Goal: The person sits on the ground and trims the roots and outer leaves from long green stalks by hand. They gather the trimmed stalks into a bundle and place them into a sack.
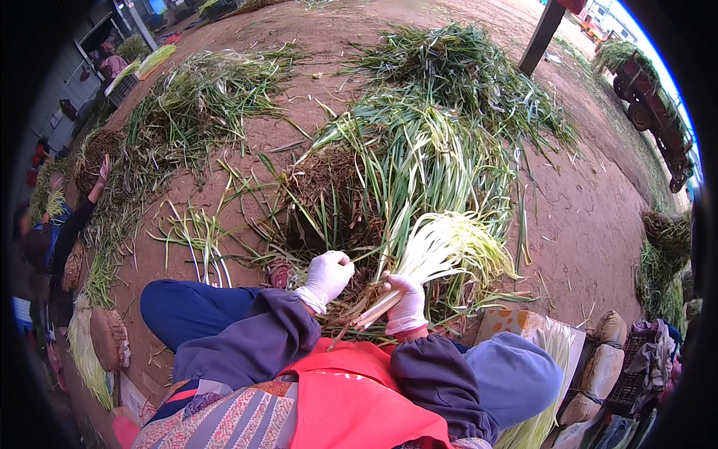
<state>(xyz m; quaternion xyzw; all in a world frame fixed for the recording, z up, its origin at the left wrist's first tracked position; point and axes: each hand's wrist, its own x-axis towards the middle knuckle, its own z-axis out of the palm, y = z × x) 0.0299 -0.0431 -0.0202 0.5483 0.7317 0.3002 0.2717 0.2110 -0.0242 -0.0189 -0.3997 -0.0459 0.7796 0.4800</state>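
My right hand (406,303), in a whitish thin glove, grips a bunch of pale leafy stalks (432,247) that look like blanched chives. Their white stems point down toward my lap, and the yellow-green leaf tips fan out up and to the right. To the left of that bunch is my left hand (326,278), gloved the same way, with its fingers pinched together. A thin leaf (367,254) runs out from those fingertips. Just beyond both hands lies a big heap of green and pale leaves (432,151), with a brown rooty clump (331,174) on its left side.
More cut greens lie in a left pile (190,95) and a far pile (449,62). Loose stalks (196,230) rest by my left knee. At right are a cardboard box (505,322) and pale stalks (552,342). A person's arm (78,224) reaches out at left. A loaded trailer (645,101) stands far right.
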